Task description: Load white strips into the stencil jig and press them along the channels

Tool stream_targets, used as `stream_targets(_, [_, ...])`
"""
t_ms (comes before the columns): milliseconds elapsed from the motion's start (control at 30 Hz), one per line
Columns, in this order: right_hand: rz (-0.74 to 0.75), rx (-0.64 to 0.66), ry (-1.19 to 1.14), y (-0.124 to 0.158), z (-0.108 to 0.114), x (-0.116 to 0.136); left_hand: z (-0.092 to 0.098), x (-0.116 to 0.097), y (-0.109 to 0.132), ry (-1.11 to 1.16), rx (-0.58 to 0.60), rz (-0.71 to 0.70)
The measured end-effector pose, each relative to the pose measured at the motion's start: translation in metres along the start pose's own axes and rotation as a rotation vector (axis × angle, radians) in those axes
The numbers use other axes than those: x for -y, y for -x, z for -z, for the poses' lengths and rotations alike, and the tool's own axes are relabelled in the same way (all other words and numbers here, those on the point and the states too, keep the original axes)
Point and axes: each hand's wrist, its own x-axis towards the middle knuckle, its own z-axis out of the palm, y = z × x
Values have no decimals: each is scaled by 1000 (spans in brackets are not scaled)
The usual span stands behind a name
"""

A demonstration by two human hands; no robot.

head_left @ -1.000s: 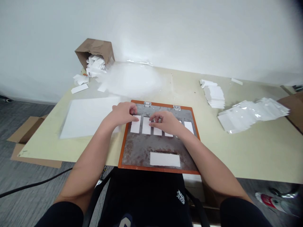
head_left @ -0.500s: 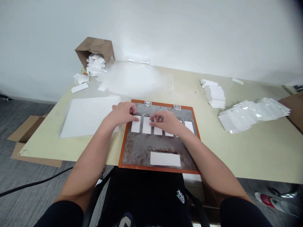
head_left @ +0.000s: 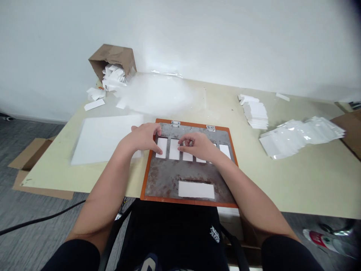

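Note:
A grey metal plate in an orange frame, with hinges along its far edge, lies before me at the table's front edge. White pieces show in a row of its rectangular cutouts, and a wider white strip in a lower one. My left hand is open, its thumb on the leftmost white piece and its fingers by the plate's far left edge. Above the row is my right hand, fingers curled with a gap between thumb and index, at the second white piece. It hides part of the row.
A white sheet lies left of the plate. Behind it a cardboard box on its side spills white scraps. To the right are a stack of white cards and a fanned row of clear-wrapped white pieces.
My left thumb has slid down the leftmost white piece, toward me, and the left hand has shifted slightly left. My right hand has stayed in place.

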Motion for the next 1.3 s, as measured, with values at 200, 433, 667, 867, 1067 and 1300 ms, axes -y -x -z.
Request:
stream_targets(200, [2,-1,1,1,0,0,0,-1,0,2,24,-2])
stream_targets(433, [-1,12,2,1,1,0,1,-1,0,11,23,7])
stream_targets(667, [-9,8,-14,2,2,2,1,-11,16,-28,-31,-33])
stream_targets(867, [-6,-15,-37,5,5,2,-16,-13,40,-22,-196,-61])
stream_targets(1067, [6,-10,-44,6,4,-2,-41,9,41,-11,-304,-155])
stream_targets(1300, [4,-19,-65,9,6,-2,-54,18,40,-26,-357,-171])
